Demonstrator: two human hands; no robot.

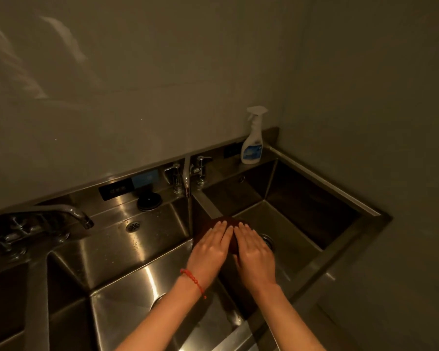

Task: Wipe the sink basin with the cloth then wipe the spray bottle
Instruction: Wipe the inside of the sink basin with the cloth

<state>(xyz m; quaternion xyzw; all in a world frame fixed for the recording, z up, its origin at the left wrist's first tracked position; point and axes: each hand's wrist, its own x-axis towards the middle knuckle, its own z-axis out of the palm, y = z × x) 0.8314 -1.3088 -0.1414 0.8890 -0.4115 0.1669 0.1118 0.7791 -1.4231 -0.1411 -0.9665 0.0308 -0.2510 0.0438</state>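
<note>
While both hands (232,247) press cloth (231,247), spray bottle (252,138) label unreadable.

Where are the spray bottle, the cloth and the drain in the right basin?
spray bottle (251,148): head view, on its blue label.
cloth (232,245): head view, dark patch between the hands.
drain (267,240): head view, its metal rim.

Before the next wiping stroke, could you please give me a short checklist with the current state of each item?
1. Both hands on the cloth: ok, left hand and right hand press it flat.
2. Cloth inside the right basin: ok.
3. Drain uncovered by the cloth: ok, though the right hand partly hides it.
4. Spray bottle upright on the back ledge, clear of the stroke: ok.
5. Water shut off at the faucet: cannot tell.
</note>
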